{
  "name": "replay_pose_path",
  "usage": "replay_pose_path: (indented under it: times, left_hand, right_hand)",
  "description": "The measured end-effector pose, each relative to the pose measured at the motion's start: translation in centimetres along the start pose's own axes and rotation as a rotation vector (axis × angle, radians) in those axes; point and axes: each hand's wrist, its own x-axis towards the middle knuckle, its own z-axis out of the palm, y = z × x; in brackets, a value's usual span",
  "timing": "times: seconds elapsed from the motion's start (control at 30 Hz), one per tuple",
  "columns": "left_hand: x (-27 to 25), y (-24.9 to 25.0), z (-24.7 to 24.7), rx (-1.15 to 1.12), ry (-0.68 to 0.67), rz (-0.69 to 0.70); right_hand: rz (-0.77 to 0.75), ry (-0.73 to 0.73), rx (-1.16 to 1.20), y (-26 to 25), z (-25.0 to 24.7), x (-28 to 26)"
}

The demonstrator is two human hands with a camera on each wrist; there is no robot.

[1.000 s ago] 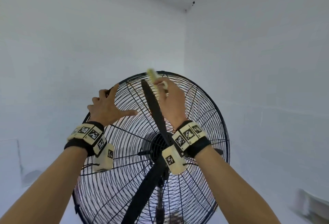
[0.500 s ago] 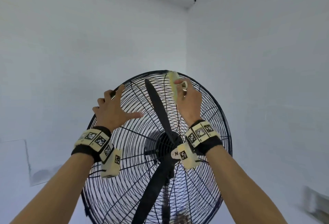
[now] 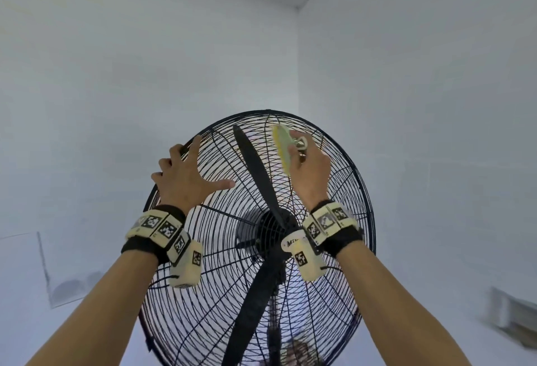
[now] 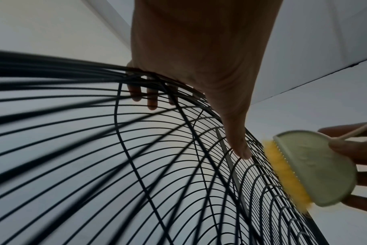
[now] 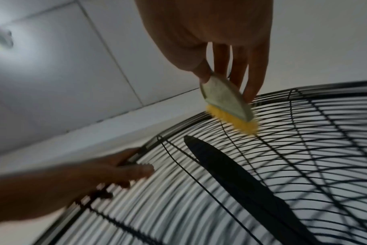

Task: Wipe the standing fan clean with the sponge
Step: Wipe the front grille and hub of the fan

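A black standing fan (image 3: 369,220) with a round wire cage fills the lower head view, one dark blade (image 3: 255,168) pointing up inside it. My left hand (image 3: 189,168) grips the cage rim at the upper left: its fingers (image 4: 151,101) curl over the rim and the thumb lies stretched along the grille. My right hand (image 3: 293,144) pinches the sponge (image 3: 283,147), a pale green pad with a yellow scrubbing side. That yellow side (image 5: 235,122) presses on the wires near the cage top, right of the blade. The sponge (image 4: 310,169) shows just beyond my left thumb tip.
Bare white walls meet in a corner behind the fan. The fan's pole (image 3: 273,322) runs down below the hub. A low pale fixture (image 3: 511,316) sits at the right wall, and a greyish patch (image 3: 66,287) marks the left wall.
My right hand has carried the sponge rightwards across the top of the grille, from left of the blade to right of it. The left hand has kept its hold on the rim.
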Motion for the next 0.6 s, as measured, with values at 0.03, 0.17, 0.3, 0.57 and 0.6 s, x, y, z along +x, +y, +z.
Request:
replay_pose_path:
  times: [0.03, 0.17, 0.3, 0.57, 0.6]
  left_hand:
    - [0.0, 0.0, 0.0, -0.001, -0.006, -0.006]
    - [0.2, 0.0, -0.1, 0.013, -0.014, -0.035]
    - [0.0, 0.0, -0.2, 0.001, -0.031, -0.021]
    - [0.1, -0.3, -0.1, -0.027, -0.019, -0.025]
    - [0.2, -0.4, -0.1, -0.035, -0.021, -0.026]
  right_hand:
    - [-0.027, -0.058, 0.014, -0.3, 0.3, -0.6]
    - [-0.122, -0.241, 0.206, -1.3, 0.6, -1.7]
    - [0.042, -0.086, 0.245, 0.4, -0.4, -0.1]
    - [-0.132, -0.249, 0.211, -0.3, 1.1, -2.1]
    - [-0.121, -0.270, 0.252, -0.5, 0.9, -2.1]
